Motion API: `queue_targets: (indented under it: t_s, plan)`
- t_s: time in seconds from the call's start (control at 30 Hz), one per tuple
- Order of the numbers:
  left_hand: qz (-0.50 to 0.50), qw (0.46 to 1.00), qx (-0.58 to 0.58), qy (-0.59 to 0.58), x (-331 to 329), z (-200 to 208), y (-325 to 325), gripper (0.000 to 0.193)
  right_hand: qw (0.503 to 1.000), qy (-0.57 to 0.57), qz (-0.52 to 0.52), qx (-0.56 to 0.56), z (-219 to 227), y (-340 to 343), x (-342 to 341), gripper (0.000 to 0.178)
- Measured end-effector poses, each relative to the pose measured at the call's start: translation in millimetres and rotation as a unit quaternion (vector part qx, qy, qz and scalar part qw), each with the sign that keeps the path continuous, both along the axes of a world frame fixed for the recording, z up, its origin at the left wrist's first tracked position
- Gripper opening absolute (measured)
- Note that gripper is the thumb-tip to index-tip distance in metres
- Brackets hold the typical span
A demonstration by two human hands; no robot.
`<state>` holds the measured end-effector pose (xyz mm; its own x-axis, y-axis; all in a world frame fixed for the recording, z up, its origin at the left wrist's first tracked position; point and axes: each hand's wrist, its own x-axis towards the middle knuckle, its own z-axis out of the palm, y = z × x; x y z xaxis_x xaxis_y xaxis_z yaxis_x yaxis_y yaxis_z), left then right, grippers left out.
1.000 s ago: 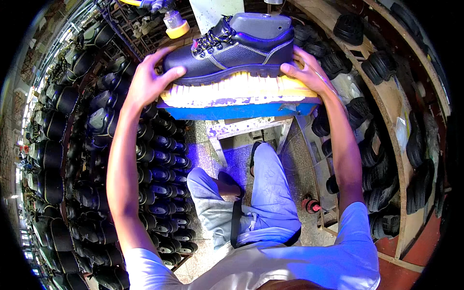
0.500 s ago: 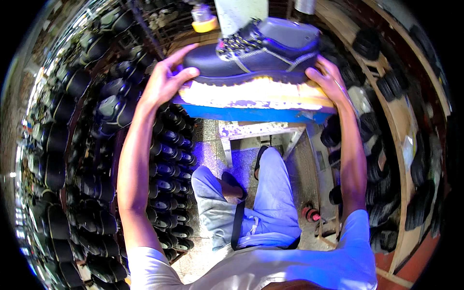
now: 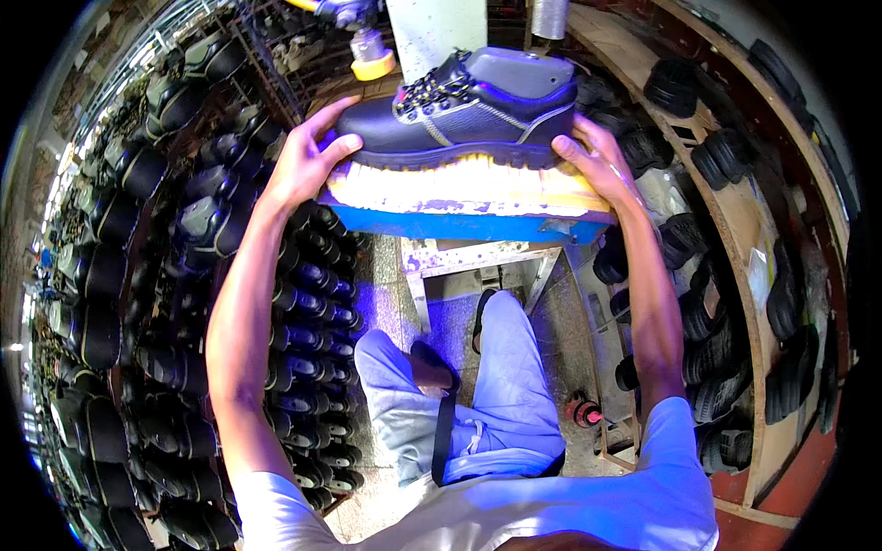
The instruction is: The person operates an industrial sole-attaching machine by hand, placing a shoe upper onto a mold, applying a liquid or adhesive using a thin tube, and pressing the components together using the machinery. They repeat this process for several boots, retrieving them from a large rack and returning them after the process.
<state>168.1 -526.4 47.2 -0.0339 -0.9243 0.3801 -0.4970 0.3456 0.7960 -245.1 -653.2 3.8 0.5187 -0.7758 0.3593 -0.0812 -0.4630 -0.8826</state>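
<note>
A black lace-up shoe (image 3: 501,124) with pale stitching and a thick ridged sole lies sideways in front of me, its toe to the left. My left hand (image 3: 308,158) grips the toe, thumb in front and fingers behind. At the heel, my right hand (image 3: 597,161) closes round the back of the shoe, thumb on the near side. A grey plastic last (image 3: 524,72) fills the shoe's opening. Right beneath the sole is a brightly lit pad (image 3: 459,188) on a blue base (image 3: 441,223); whether the sole touches it I cannot tell.
Racks of black shoe uppers (image 3: 152,165) stand on the left, with rows of shoes (image 3: 308,349) beside my legs. On the right, a wooden shelf (image 3: 749,248) carries black soles (image 3: 721,158). A yellow-rimmed metal nozzle (image 3: 371,62) hangs beyond the shoe. A red-and-black bottle (image 3: 583,411) stands low right.
The shoe, both hands and the bench around them appear slightly further left in the picture. Both hands keep the same hold on the toe and heel.
</note>
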Motion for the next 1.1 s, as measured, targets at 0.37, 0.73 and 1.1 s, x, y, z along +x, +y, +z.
queue_targets:
  t_s: [0.37, 0.73, 1.1]
  plan:
    - [-0.031, 0.995, 0.038, 0.085, -12.5, 1.3, 2.9, 0.064, 1.000, 0.004, -0.014, -0.008, -1.2, 2.8, -5.2, 0.070]
    - [-0.023, 0.997, 0.054, 0.045, -3.1, 5.9, -2.1, 0.064, 0.998, 0.037, -0.044, -0.039, -6.8, 2.3, -5.9, 0.073]
    - [0.037, 0.999, -0.025, -0.027, -23.5, -11.1, 34.6, 0.056, 0.983, -0.107, -0.058, -0.137, -33.4, 21.0, -26.4, 0.072]
